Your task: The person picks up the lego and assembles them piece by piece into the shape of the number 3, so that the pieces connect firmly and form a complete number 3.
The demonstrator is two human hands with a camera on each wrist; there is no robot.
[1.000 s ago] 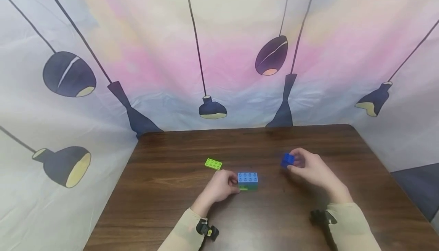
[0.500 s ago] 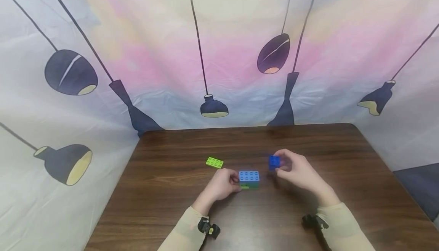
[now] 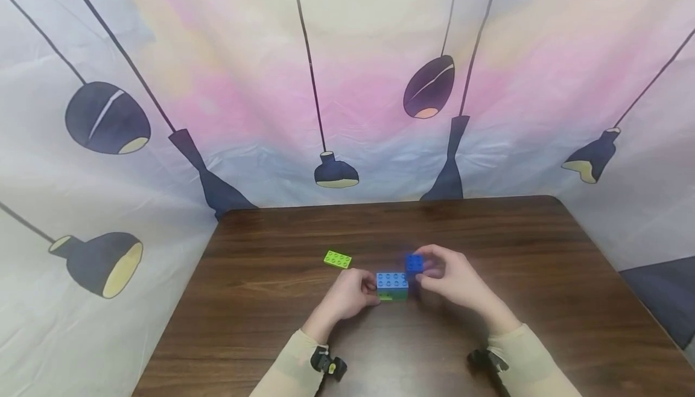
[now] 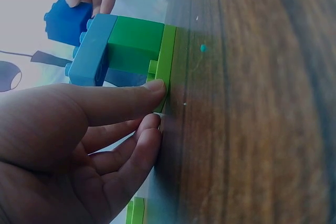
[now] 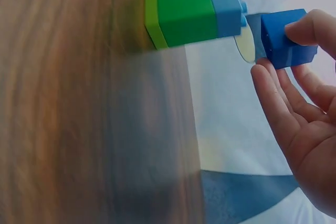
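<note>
Step in hand, as judged: adding one more block to a stack. The stack point(image 3: 392, 286) stands upright on the counter point(image 3: 260, 300). From the bottom: lime base plate point(image 4: 167, 51), green block point(image 5: 186, 15), light blue block point(image 4: 94, 51) with bare studs on top.

Left hand point(image 3: 350, 293): narrow grip, thumb and fingertips on the end of the lime base plate that juts out past the green block. Reads as a steadying hold.

Right hand point(image 3: 461, 279): pinching the dark blue block point(image 3: 414, 263) between thumb and fingers, studs up, slightly tilted in the right wrist view. The block is off the counter, near the stack's right end; the right wrist view shows a gap between it and the light blue block. Not yet joined.

Next move, probable: shift the dark blue block over the studs, level it, align edges, press straight down while the left hand braces the base. Risk: pressing off-line could tip the stack.

Second lime plate point(image 3: 338, 259) lies loose on the counter beyond the left hand, touching nothing else.
</note>
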